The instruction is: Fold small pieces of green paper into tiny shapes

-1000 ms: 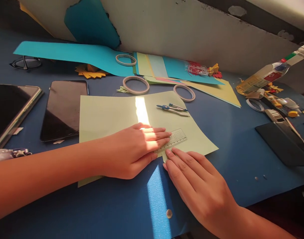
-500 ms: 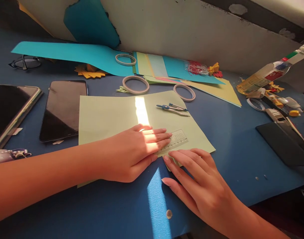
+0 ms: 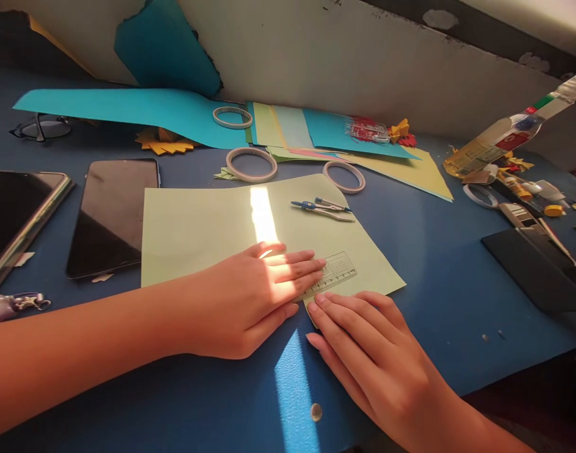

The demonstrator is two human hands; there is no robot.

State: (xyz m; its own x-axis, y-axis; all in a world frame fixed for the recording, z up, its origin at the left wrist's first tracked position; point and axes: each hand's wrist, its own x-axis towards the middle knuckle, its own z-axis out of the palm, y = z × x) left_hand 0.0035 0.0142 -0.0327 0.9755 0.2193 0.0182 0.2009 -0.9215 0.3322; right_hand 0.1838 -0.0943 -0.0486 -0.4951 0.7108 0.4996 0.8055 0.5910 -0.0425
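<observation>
A pale green sheet of paper (image 3: 197, 233) lies on the blue table. My left hand (image 3: 269, 283) rests flat on its near part, fingers stretched over a small clear ruler (image 3: 342, 269) that lies slanted on the paper. The ruler's left end is hidden under those fingers. My right hand (image 3: 372, 346) is just right of it, its fingertips on a narrow flap at the sheet's near edge and the thumb apart below, over the table. A blue and silver compass (image 3: 318, 209) lies towards the sheet's far right corner.
Tape rolls (image 3: 251, 165) and coloured papers (image 3: 141, 107) lie behind the sheet. Two phones (image 3: 115, 217) are at left. A bottle (image 3: 500, 138) leans at the back right near a black flat item (image 3: 533, 267). A small round bit (image 3: 316, 412) lies in front.
My right fingers have drawn closer together and press on the flap at the paper's edge. My left hand stays on the ruler. The whole view has shifted slightly.
</observation>
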